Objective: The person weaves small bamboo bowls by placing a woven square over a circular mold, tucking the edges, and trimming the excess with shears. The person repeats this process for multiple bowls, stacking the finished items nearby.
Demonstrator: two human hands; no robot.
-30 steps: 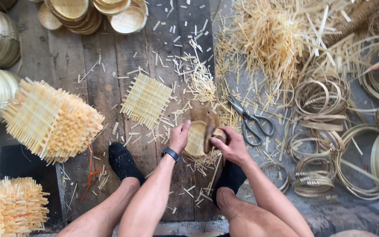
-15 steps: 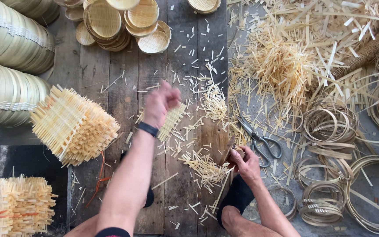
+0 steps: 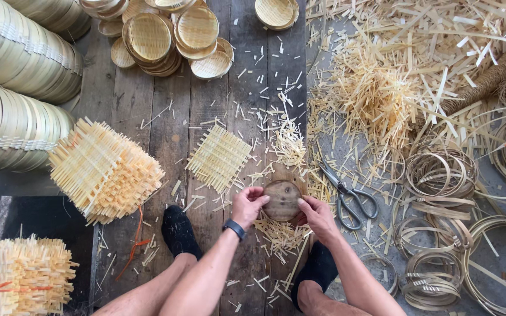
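Both my hands hold a round brown wooden disc (image 3: 282, 200) low over the plank floor. My left hand (image 3: 248, 205), with a dark watch on its wrist, grips the disc's left edge. My right hand (image 3: 317, 214) grips its right edge. A flat square woven bamboo mat (image 3: 219, 158) lies just up and left of the disc. Bamboo offcuts (image 3: 279, 234) litter the boards beneath my hands. My feet in black socks (image 3: 178, 232) rest on either side.
Scissors (image 3: 346, 196) lie right of the disc. Bamboo hoops (image 3: 440, 175) and loose strips (image 3: 382, 88) fill the right side. Small finished baskets (image 3: 171, 35) sit at the top. Stacked mats (image 3: 103, 169) and stacked rims (image 3: 19, 88) stand at left.
My left hand, stretched out toward the woven mat half a second ago, has come back and joined the right hand on the wooden disc.
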